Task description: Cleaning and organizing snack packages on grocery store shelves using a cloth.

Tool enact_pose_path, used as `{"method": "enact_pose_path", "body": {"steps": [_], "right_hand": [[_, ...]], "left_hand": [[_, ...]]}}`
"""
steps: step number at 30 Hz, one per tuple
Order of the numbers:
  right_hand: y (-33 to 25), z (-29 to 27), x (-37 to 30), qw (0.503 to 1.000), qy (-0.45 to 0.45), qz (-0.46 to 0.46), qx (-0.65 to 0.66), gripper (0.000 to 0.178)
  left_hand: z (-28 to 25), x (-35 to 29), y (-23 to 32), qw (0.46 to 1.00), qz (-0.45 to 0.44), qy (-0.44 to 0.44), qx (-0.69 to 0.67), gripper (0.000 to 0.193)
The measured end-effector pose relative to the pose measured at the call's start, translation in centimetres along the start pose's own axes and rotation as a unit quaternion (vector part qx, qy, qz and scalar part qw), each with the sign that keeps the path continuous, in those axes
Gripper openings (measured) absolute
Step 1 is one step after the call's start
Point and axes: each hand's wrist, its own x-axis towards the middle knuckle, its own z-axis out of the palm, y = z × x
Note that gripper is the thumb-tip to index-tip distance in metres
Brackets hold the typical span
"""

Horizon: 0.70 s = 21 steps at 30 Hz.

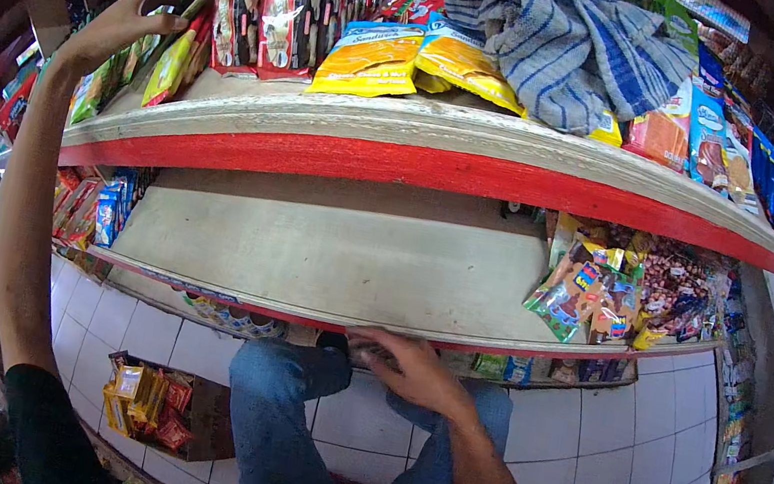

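Note:
My left hand [128,21] is raised to the upper shelf's left end, fingers spread, touching the edge of a yellow-green packet [170,64] beside a row of red snack packets [286,18]. My right hand [410,365] is low, at the front lip of the lower shelf [315,312]. Its fingers are curled over something dark and striped that is mostly hidden. My knees in blue jeans [278,417] are below it.
The upper shelf with a red front edge [439,169] carries yellow snack bags [373,60] and a blue-striped towel [571,38]. The lower shelf holds colourful packets at the right [592,290]. A cardboard box of packets [149,399] stands on the white-tiled floor.

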Motion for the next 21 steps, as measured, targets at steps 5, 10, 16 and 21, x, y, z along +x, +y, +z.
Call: {"method": "enact_pose_path", "body": {"steps": [5,10,16,21], "right_hand": [[-14.0,-6.9,-2.1,0.942,0.227,-0.177,-0.17,0.021],[-24.7,-19.2,-0.8,0.668,0.521,-0.373,-0.379,0.026],[-29.7,-16.8,3.7,0.634,0.447,-0.003,-0.632,0.069],[-28.9,-19.3,5.4,0.635,0.315,-0.108,-0.698,0.036]], "left_hand": [[0.9,-1.6,-1.9,0.999,-0.013,0.03,-0.008,0.079],[2.0,-2.3,-0.3,0.997,0.021,0.032,-0.061,0.078],[1.4,-4.4,-0.6,0.985,0.015,0.114,-0.131,0.07],[3.9,-8.7,1.0,0.908,0.103,0.377,-0.15,0.058]]}}
